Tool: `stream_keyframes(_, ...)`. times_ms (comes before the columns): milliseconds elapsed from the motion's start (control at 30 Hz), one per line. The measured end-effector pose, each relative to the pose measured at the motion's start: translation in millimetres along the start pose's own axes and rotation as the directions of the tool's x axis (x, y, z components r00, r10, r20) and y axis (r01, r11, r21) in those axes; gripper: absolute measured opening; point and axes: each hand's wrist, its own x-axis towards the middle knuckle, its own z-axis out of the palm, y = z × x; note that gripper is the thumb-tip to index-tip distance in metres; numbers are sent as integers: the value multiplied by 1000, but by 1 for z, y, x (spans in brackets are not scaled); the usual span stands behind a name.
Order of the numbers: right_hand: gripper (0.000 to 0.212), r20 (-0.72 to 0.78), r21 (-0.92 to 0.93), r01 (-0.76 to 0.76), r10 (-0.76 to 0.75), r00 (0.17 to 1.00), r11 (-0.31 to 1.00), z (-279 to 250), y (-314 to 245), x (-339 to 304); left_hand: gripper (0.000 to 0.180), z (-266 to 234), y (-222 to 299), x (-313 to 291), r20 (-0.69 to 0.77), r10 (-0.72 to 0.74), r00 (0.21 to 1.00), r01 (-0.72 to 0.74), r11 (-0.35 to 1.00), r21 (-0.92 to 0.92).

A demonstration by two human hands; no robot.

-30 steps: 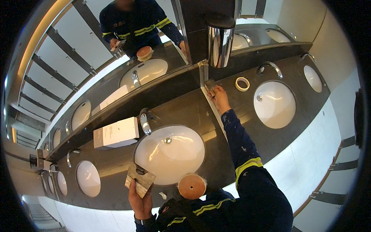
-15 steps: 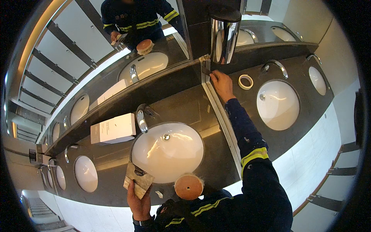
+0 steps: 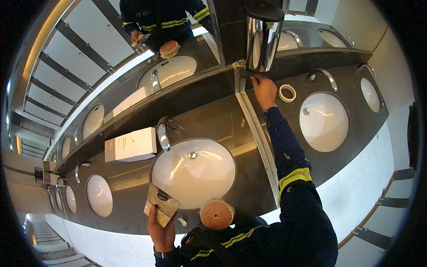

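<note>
My left hand [image 3: 162,233] is closed on the lower edge of a stained, flat board [image 3: 155,206]. A dark grey lump sits on its upper face, and the board overlaps the near-left rim of a white oval basin [image 3: 193,178]. My right hand [image 3: 265,91] reaches forward to the far end of a pale strip [image 3: 254,129] that crosses the dark countertop. Its fingers are pinched together by the upright end of that strip, under a chrome cylinder dispenser [image 3: 262,42]. What they hold is too dark to make out. A cream tape roll [image 3: 287,93] lies just right of this hand.
A round brush [image 3: 216,214] with an orange-brown back is near my body by the basin. A white box [image 3: 130,144] stands left of the chrome faucet [image 3: 163,135]. A small white scrap [image 3: 182,221] lies near the counter edge. More basins [image 3: 324,122] line both sides.
My right hand has shifted slightly right, away from the upright corner; the dark thin blade seen at its fingers earlier is no longer plain. The left hand still holds the board.
</note>
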Motion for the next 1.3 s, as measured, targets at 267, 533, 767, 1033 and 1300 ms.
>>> stream_keyframes(267,28,17,70,81,-83,996,994,-7,3,-17,41,-1,0,1,40,-11,999,12,1000,-22)
stream_keyframes(533,26,34,71,128,-130,991,989,-4,-17,0,41,6,0,3,25,-25,999,25,1000,4)
stream_keyframes(767,27,-33,35,23,-22,999,999,-4,-1,1,41,0,-2,6,26,-23,999,23,1000,13)
stream_keyframes(1033,29,132,77,30,-40,990,997,21,29,-38,44,-11,-4,9,-38,-36,999,37,998,44)
stream_keyframes(1300,23,184,67,160,-170,968,985,46,30,-28,44,-13,-16,11,-33,-67,997,68,997,28)
